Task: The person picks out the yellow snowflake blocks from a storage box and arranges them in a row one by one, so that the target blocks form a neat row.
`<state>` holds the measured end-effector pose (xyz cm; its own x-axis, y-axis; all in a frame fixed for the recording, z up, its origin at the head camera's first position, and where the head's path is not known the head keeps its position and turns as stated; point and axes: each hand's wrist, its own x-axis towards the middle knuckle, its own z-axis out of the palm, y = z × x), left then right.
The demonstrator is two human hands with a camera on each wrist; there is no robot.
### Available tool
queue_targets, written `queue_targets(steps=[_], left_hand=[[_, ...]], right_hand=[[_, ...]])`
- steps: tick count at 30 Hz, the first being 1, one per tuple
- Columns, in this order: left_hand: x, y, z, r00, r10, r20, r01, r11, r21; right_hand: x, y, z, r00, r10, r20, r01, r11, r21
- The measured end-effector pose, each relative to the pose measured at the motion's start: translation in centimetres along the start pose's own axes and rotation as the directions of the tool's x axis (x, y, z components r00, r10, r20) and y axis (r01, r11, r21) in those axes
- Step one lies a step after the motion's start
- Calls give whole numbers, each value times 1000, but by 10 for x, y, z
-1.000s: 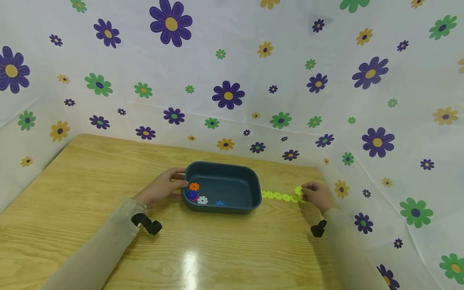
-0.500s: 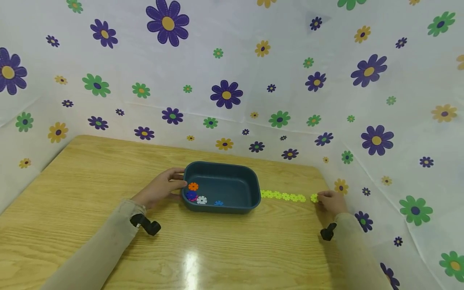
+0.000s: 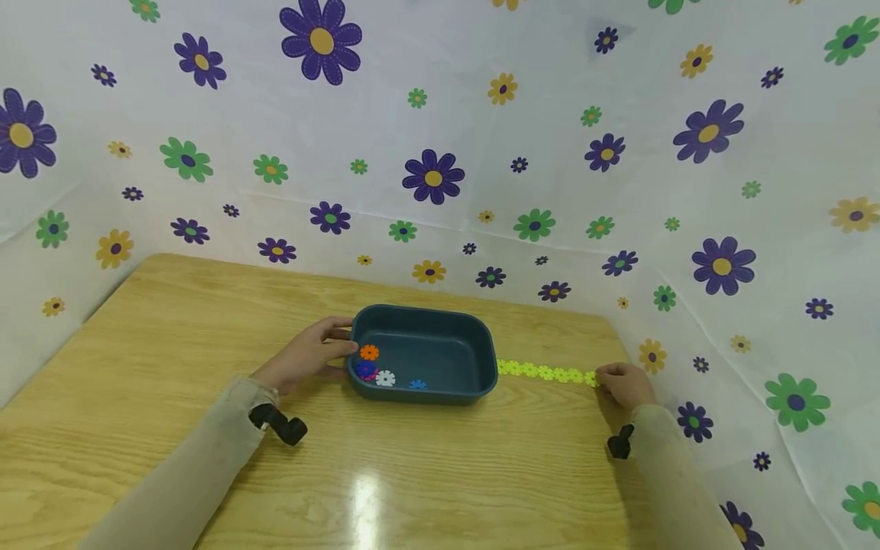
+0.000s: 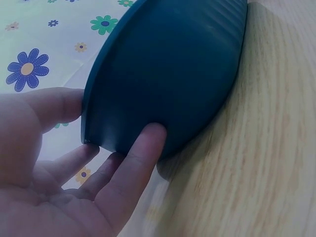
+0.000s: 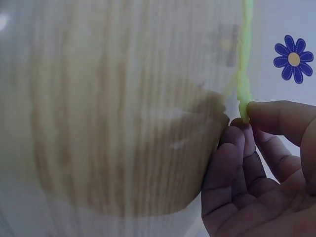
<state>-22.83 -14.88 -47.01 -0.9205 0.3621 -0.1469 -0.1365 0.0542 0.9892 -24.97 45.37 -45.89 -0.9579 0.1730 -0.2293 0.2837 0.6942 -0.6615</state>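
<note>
At the left end of a dark blue-green plastic basin (image 3: 424, 397), my left hand (image 3: 311, 356) holds the wall. In the left wrist view the thumb lies at the rim and several fingertips touch the outer wall (image 4: 168, 74). My right hand (image 3: 627, 383) pinches a yellow-green snowflake disc (image 3: 591, 379) between thumb and fingers. That disc sits at the right end of a row of yellow-green discs (image 3: 545, 373) running toward the basin. Seen edge-on in the right wrist view, the row (image 5: 244, 59) rises from the fingertips.
Inside the basin lie an orange disc (image 3: 369, 352), a dark blue disc (image 3: 366, 370) partly over a pink one, a white disc (image 3: 385, 378) and a lighter blue disc (image 3: 417, 385). A wooden table (image 3: 440, 473) bears everything. Flower-printed white sheeting (image 3: 385, 114) stands behind and to the right.
My right hand has moved right, then slightly back left, bringing the pinched disc from above the row down to its right end, where a gap has closed. The left hand and basin stay put.
</note>
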Motion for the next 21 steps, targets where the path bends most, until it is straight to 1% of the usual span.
queue_targets(steps=[7, 11, 14, 16, 19, 21], left_hand=[[3, 1, 0, 1000, 2, 1, -2, 1000, 1], [3, 1, 0, 1000, 3, 1, -3, 1000, -2], [1, 1, -1, 1000, 2, -3, -2, 1000, 1], [0, 1, -3, 1000, -3, -9, 3, 1000, 16], [0, 0, -6, 1000, -4, -25, 5, 999, 49], [-1, 1, -10, 999, 5, -42, -2, 997, 82]], right_hand=[[-7, -11, 3, 1000, 2, -28, -4, 997, -78], [-7, -15, 3, 1000, -3, -14, 2, 995, -96], [-7, -16, 5, 1000, -21, 6, 21, 994, -111], [-8, -16, 6, 999, -38, 19, 41, 991, -130], [-12, -18, 9, 999, -45, 20, 47, 989, -141], [-15, -22, 11, 999, -46, 20, 48, 992, -120]])
